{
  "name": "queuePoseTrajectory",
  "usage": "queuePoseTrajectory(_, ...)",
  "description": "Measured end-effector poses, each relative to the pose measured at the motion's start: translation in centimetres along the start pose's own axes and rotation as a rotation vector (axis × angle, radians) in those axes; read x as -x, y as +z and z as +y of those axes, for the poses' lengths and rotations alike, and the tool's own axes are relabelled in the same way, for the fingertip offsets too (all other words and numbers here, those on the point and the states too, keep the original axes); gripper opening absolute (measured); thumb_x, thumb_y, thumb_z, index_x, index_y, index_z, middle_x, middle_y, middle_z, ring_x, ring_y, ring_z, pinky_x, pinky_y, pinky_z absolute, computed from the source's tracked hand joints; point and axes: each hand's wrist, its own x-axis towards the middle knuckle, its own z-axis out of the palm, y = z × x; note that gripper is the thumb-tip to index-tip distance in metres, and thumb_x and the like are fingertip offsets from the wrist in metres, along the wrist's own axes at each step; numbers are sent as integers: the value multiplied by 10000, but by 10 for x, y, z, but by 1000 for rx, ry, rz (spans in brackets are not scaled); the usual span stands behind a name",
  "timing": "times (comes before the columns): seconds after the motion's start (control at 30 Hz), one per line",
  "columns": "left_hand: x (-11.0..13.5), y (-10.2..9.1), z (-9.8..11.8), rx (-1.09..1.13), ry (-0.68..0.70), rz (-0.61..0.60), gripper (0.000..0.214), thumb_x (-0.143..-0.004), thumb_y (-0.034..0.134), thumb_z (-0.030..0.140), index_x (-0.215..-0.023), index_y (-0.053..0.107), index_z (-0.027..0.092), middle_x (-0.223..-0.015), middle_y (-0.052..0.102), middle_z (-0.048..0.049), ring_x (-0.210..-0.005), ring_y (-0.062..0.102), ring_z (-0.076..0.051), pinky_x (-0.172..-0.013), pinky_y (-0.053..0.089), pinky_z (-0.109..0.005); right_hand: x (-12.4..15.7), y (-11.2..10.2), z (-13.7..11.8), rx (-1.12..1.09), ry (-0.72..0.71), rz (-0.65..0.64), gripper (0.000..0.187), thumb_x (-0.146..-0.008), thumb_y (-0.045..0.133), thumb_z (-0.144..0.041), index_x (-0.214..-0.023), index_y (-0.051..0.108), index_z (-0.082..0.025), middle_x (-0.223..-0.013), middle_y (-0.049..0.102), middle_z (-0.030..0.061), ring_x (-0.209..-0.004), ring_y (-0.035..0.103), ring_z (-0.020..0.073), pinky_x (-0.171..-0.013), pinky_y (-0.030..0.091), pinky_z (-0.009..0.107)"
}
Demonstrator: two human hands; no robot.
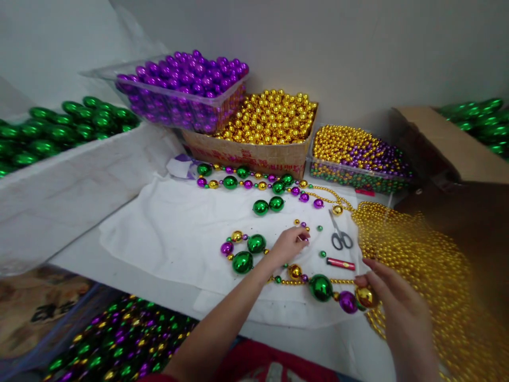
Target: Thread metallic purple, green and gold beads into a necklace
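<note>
My left hand (291,243) is closed in a pinch over the white cloth (167,233); a thin pale line and a bit of purple show at its fingertips, too small to name. Loose small beads (304,225) lie just beyond it. My right hand (401,300) curls around a large gold bead (366,297) at the right end of a bead necklace. Beside that bead, the strand carries a purple bead (348,302) and a big green bead (320,287). Its left part loops round near two large green beads (256,243). Scissors (340,236) and a red lighter (341,263) lie between the hands.
Behind stand a clear bin of purple beads (217,100), a cardboard box of gold beads (246,154) and a bin of mixed beads (350,168). A finished-looking strand (230,182) lies along the back. Gold bead chains (417,254) heap at right; green beads (43,130) fill the left.
</note>
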Motion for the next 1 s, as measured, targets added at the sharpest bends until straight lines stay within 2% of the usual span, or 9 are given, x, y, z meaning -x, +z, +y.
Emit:
queuePoseTrajectory(0.13, 7, -19, 5, 915, -205, 110, 191, -808, 601, 275, -946, 607, 144, -906, 623, -55, -701, 577, -104, -677, 469, -240, 2, 5, 5, 112, 59, -296, 564, -767, 623, -475, -1243, 574, -177, -658, 636, 20, -573, 552, 132, -498, 414, 213)
queuePoseTrajectory(0.2, 10, -25, 5, 1179, -237, 136, 181, -781, 647, 250, -914, 622, 130, -861, 632, -52, -694, 587, -94, -674, 470, -220, 5, 13, 7, 187, 74, -427, 560, -772, 597, -503, -1216, 600, -163, -592, 599, 11, -517, 513, 123, -459, 379, 212)
queuePoseTrajectory(0.27, 12, -29, 5, 1308, -259, 159, 163, -773, 661, 217, -900, 630, 121, -823, 642, -54, -686, 599, -97, -660, 474, -215, 10, 21, 8, 245, 72, -471, 541, -780, 572, -524, -1168, 635, -151, -561, 568, 6, -478, 469, 110, -433, 347, 210)
queuePoseTrajectory(0.43, 17, -30, 4, 1408, -294, 209, 136, -796, 649, 232, -857, 630, 111, -780, 649, -51, -652, 609, -100, -632, 478, -219, 23, 30, 16, 259, 108, -461, 517, -776, 563, -539, -1130, 660, -175, -522, 515, -17, -409, 374, 75, -393, 273, 195)
queuePoseTrajectory(0.57, 21, -28, 3, 1442, -280, 183, 155, -792, 655, 249, -852, 636, 107, -779, 647, -52, -652, 612, -106, -626, 477, -220, 23, 29, 23, 303, 86, -414, 492, -759, 570, -537, -1094, 683, -194, -497, 517, -16, -429, 409, 97, -404, 293, 202)
queuePoseTrajectory(0.8, 23, -30, 5, 1413, -275, 198, 127, -786, 654, 197, -879, 632, 113, -785, 649, -45, -674, 618, -104, -635, 477, -214, 21, 29, 22, 353, 24, -491, 463, -813, 526, -498, -1091, 671, -157, -511, 491, -23, -428, 386, 91, -414, 299, 215)
queuePoseTrajectory(1.0, 24, -29, 5, 1431, -280, 185, 132, -771, 661, 161, -890, 631, 111, -805, 655, -50, -678, 615, -102, -662, 480, -224, 19, 26, 25, 314, 81, -470, 515, -807, 534, -517, -1139, 644, -140, -541, 502, -16, -449, 401, 95, -410, 292, 210)
